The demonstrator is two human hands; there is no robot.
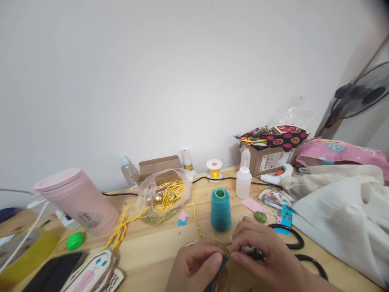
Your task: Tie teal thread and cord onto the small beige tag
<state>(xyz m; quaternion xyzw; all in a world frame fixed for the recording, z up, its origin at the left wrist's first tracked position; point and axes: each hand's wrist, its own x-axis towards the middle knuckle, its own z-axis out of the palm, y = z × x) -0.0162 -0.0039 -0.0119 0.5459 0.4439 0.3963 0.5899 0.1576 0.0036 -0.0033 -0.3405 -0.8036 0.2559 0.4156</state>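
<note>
Low in the head view, my left hand [199,263] pinches a teal strand [216,275] between thumb and forefinger. Close beside it on the right, my right hand [258,247] has its fingers pressed together on a thin greenish cord [225,245] at the top of the strand. The fingertips of both hands almost meet there, and fine detail between them is blurred. Behind my hands stands a teal thread cone [221,211]. Black-handled scissors [296,239] lie to the right, partly hidden by my right hand.
A clear squeeze bottle [243,182] and a yellow thread spool [214,172] stand behind. At left are a pink tumbler [82,202], a plastic bag [179,178] of yellow cords, a phone [54,271] and decorated wooden tags [91,275]. White cloth [349,219] covers the right side.
</note>
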